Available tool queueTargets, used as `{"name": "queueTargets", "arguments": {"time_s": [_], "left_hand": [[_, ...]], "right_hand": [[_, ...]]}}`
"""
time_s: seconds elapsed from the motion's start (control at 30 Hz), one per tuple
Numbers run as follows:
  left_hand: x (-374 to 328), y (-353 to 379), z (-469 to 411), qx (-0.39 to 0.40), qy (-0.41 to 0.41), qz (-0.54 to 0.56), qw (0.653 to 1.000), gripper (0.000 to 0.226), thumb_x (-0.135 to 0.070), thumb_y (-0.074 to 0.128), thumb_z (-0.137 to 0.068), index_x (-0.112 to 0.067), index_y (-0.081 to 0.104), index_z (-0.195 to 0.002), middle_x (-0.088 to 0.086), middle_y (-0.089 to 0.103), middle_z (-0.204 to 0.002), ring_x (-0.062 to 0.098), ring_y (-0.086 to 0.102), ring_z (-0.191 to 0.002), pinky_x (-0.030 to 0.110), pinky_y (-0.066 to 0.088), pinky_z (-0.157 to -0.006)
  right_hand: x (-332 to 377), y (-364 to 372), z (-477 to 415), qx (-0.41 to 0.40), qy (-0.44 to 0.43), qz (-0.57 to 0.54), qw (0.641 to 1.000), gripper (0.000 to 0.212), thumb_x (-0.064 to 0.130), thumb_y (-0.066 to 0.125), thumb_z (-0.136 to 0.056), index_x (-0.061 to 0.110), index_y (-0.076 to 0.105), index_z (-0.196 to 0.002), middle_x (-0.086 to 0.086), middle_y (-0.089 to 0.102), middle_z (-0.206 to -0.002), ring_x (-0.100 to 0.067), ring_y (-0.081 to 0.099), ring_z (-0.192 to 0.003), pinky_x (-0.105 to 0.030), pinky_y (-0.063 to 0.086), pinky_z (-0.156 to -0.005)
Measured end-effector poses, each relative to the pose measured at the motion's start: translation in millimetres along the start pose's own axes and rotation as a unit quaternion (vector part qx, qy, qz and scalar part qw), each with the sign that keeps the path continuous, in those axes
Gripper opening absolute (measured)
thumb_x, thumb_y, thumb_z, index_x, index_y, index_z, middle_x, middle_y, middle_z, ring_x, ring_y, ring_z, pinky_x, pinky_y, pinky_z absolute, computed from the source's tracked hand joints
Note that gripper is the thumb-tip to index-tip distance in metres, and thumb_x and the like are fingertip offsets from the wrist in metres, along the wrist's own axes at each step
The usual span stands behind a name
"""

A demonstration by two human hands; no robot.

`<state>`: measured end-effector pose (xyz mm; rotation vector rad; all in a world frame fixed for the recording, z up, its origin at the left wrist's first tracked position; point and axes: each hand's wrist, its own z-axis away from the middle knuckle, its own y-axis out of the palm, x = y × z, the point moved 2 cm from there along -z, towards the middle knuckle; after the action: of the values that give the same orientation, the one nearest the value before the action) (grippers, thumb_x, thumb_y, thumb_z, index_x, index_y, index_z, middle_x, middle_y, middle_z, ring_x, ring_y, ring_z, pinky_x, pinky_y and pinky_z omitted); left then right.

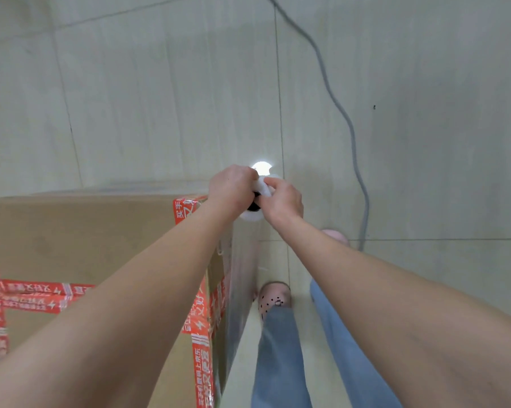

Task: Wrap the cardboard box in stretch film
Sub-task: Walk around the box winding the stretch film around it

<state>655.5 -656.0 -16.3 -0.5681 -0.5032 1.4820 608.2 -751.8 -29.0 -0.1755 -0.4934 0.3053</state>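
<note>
A pale tiled floor (160, 83) fills the view, with a grey cable (348, 125) trailing across it well to the right of the box (86, 237). The box, brown and crossed with red tape (30, 298), stands at the left. Both hands meet at its far right corner. The left hand (232, 187) is curled round the top of the roll (249, 217). The right hand (282, 198) pinches a white bunch of film (264, 188) beside it. Glossy film runs down the box's right side, and a pink shoe (274, 298) stands just beside that.

One wide-angle head view, steeply downward onto the floor (148, 92), cardboard box (71, 237) close at lower left.
</note>
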Motion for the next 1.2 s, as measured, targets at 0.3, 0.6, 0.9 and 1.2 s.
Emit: {"name": "queueTargets", "arguments": {"time_s": [0.3,0.6,0.9,1.2], "left_hand": [[3,7,1,0.013,0.023,0.009,1.000,0.051,-0.015,0.056,-0.087,-0.028,0.049,-0.136,0.004,0.057,-0.130,0.024,0.053,-0.120,0.034,0.046,-0.091],[10,-9,-9,-0.032,0.019,0.019,0.999,0.012,-0.007,0.054,-0.079,-0.009,0.063,-0.088,0.010,0.062,-0.085,0.030,0.059,-0.080,0.029,0.038,-0.061],[31,-21,-20,-0.011,-0.025,0.101,0.994,0.018,-0.018,0.059,-0.084,-0.006,0.059,-0.097,0.015,0.062,-0.102,0.032,0.058,-0.099,0.032,0.044,-0.068],[26,-19,-33,-0.046,-0.013,0.058,0.997,0.008,-0.010,0.054,-0.084,-0.006,0.056,-0.091,0.009,0.055,-0.087,0.029,0.050,-0.078,0.030,0.037,-0.063]], "right_hand": [[-4,3,-3,0.027,0.081,0.016,0.996,0.052,0.027,0.071,-0.078,0.016,0.048,-0.124,-0.007,0.057,-0.118,-0.029,0.062,-0.100,-0.037,0.053,-0.085],[21,2,-5,-0.051,-0.021,0.104,0.993,0.034,0.021,0.056,-0.086,0.026,0.056,-0.119,-0.001,0.063,-0.114,-0.025,0.059,-0.100,-0.026,0.038,-0.073],[26,17,-13,-0.025,0.056,-0.068,0.996,0.048,0.026,0.069,-0.076,0.022,0.050,-0.120,-0.003,0.058,-0.107,-0.026,0.063,-0.096,-0.042,0.055,-0.084],[43,-1,-26,-0.039,-0.021,0.095,0.995,0.050,0.018,0.058,-0.084,0.027,0.053,-0.132,0.000,0.058,-0.128,-0.023,0.055,-0.116,-0.028,0.043,-0.093]]}}
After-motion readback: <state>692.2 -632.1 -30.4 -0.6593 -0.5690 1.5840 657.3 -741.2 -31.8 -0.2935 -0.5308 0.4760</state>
